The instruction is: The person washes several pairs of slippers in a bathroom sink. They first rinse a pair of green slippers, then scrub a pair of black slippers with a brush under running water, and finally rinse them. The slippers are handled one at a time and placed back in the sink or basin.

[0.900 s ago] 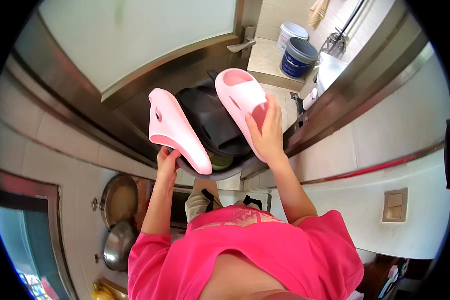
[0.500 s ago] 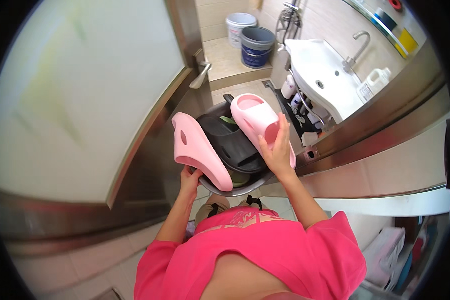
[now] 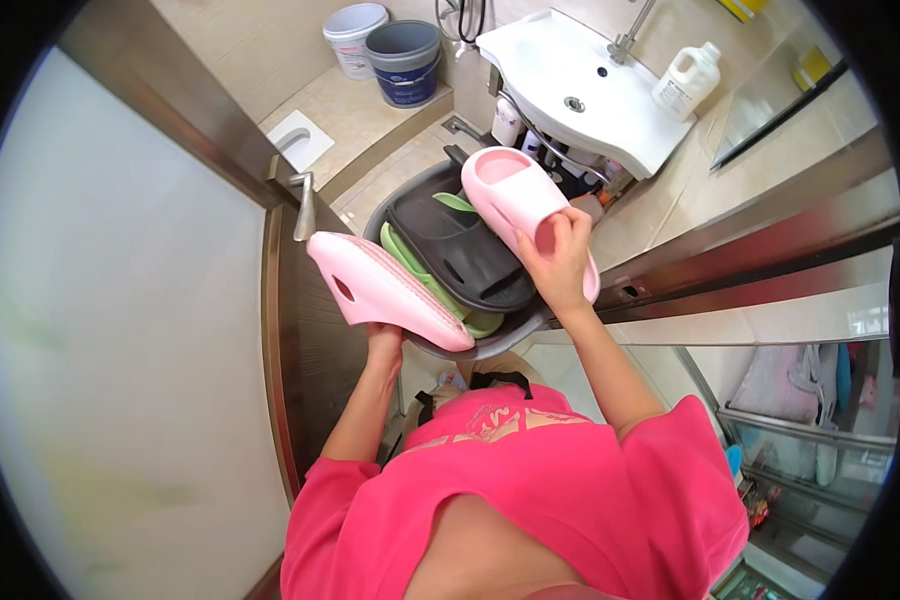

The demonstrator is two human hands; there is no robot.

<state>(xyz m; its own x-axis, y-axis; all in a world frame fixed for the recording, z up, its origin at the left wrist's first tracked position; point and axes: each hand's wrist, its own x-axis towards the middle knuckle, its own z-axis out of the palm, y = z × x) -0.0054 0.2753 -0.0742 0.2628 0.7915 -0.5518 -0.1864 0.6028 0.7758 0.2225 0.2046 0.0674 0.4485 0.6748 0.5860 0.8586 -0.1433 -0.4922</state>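
A dark grey basin (image 3: 515, 343) full of slippers is held in front of my body. My left hand (image 3: 384, 343) is at its near left rim, beneath a pink slipper (image 3: 390, 300) that leans out over the edge; this slipper hides most of the fingers, which appear closed on the rim. My right hand (image 3: 558, 262) grips a second pink slipper (image 3: 510, 185) on the right side of the basin, thumb and fingers around its strap end. Between the pink ones lies a black slipper (image 3: 455, 240). Green slippers (image 3: 398, 248) show partly under it.
A door with a frosted panel (image 3: 120, 300) and a metal handle (image 3: 304, 205) stands at left. Ahead are a raised tiled step (image 3: 390, 140), a white bucket (image 3: 353, 40) and a blue-grey bucket (image 3: 406, 65). A white washbasin (image 3: 570, 75) with a white jug (image 3: 688, 82) is at right, beside the door frame (image 3: 770, 265).
My view has shifted forward through the doorway, with the basin carried along. The left pink slipper tips further outward, uncovering green slippers. My right hand's fingers have curled onto the right pink slipper.
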